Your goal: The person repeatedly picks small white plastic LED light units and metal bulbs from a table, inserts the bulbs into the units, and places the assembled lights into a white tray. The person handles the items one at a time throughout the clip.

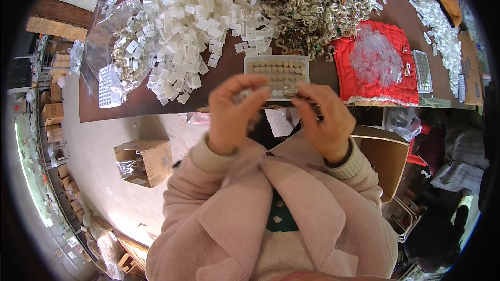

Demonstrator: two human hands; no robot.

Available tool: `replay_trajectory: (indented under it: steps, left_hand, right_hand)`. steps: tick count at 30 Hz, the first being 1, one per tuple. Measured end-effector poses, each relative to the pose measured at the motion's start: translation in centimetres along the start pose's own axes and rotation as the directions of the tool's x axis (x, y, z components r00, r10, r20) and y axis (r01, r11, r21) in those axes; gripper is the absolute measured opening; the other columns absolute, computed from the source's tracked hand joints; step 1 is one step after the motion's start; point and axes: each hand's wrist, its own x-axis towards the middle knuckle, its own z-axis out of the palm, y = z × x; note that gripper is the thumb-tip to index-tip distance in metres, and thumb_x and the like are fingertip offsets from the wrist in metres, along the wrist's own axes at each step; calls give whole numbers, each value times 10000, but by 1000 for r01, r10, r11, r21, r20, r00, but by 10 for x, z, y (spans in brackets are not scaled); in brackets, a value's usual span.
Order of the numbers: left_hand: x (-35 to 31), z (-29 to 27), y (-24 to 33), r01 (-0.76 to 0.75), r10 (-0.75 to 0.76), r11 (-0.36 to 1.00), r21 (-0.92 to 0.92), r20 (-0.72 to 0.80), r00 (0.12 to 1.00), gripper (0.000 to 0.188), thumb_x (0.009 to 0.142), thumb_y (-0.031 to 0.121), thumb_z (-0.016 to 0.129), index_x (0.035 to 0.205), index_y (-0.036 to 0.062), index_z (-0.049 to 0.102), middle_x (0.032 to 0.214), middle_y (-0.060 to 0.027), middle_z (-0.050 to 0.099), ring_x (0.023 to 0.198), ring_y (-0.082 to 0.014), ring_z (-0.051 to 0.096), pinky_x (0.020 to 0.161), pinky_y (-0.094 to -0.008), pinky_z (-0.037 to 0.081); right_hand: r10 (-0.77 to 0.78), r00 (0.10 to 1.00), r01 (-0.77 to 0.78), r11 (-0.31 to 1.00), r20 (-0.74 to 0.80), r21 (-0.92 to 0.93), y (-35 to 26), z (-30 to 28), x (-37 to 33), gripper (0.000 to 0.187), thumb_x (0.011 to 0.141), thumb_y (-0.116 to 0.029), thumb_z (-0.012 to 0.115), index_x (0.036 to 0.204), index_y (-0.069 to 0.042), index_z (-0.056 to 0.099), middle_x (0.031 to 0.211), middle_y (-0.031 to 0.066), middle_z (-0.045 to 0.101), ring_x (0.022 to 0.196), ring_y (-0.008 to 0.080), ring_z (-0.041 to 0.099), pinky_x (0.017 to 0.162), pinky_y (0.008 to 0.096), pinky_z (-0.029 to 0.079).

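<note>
My left hand is raised at the table's front edge, its fingers and thumb curled together around something small and whitish that I cannot make out. Opposite it, my right hand pinches with thumb and fingertips; whatever is in the pinch is too small and too covered to name. Just beyond my fingertips a shallow translucent tray holds rows of small round yellowish discs. Its front part is partly covered by my hands. The hands are apart from each other.
Behind the tray rise a heap of white plastic pieces and a heap of tangled metallic loops. On the right, a red cloth bears clear plastic threads, beside a gridded tray. Cardboard boxes stand below the table.
</note>
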Motion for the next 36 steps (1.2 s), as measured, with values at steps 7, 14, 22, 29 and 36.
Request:
replay_trajectory:
  steps: [7, 14, 22, 29, 36]
  left_hand:
    - [100, -26, 8, -493, 621, 209, 845, 274, 734, 182, 820, 135, 732, 1001, 132, 718, 841, -72, 640, 719, -271, 642, 627, -365, 508]
    - [96, -32, 19, -588, 745, 148, 795, 301, 595, 145, 828, 55, 734, 957, 121, 738, 836, -58, 643, 701, -256, 629, 610, -323, 498]
    - [25, -44, 24, -725, 612, 639, 256, 402, 681, 219, 791, -96, 736, 958, 45, 737, 918, -72, 643, 776, -128, 604, 669, -249, 476]
    - [1, -12, -3, -513, 524, 851, -115, 104, 845, 310, 800, -124, 702, 1078, 14, 691, 1066, -108, 684, 850, -113, 634, 737, -242, 515]
    - [-14, -2, -20, -283, 311, 920, -271, 68, 948, 291, 869, -37, 709, 1154, -27, 650, 976, -64, 696, 712, -46, 575, 596, -180, 460]
  right_hand:
    - [14, 1000, -12, 997, -22, 78, 6, -8, 3, 193, 840, 31, 740, 1022, 7, 678, 927, 125, 707, 804, 232, 687, 722, 290, 536]
    - [133, 991, -133, 965, 17, 228, 10, -16, 3, 186, 861, 51, 699, 1038, -2, 682, 937, 114, 685, 845, 194, 695, 684, 284, 551]
    - [315, 926, -348, 503, 207, 791, 0, 2, 13, 160, 968, 45, 580, 1127, 53, 594, 1064, 100, 635, 971, 166, 683, 714, 238, 597]
    - [292, 943, -292, 495, 160, 818, -15, 17, 4, 156, 966, 54, 581, 1121, 69, 598, 1071, 117, 636, 977, 181, 681, 797, 286, 612]
    - [303, 932, -316, 416, 198, 853, -13, 24, 1, 189, 977, 26, 583, 1160, 74, 574, 1052, 124, 670, 961, 167, 680, 823, 302, 607]
